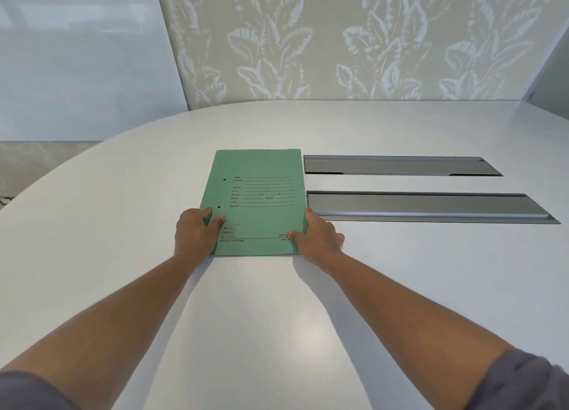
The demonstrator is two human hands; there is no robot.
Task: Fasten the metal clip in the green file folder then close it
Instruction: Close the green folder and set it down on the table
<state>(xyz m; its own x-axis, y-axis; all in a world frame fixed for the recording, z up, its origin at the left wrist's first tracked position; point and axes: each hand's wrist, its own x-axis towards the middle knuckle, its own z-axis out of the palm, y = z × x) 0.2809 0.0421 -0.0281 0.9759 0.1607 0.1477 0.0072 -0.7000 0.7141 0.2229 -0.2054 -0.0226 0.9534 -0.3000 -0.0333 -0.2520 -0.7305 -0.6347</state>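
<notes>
A green file folder [261,169] lies shut and flat on the white table [123,225], printed cover up, with two punched holes near its left edge. My left hand [195,234] rests on the folder's near left corner, fingers on the cover. My right hand [317,237] grips the near right corner, thumb on top of the cover and fingers at the edge. The metal clip is hidden inside the folder.
Two long grey metal cable-slot covers [400,165] [431,208] are set into the table just right of the folder. A leaf-patterned wall [338,40] rises behind the table's curved far edge. Bare tabletop stretches left and toward me.
</notes>
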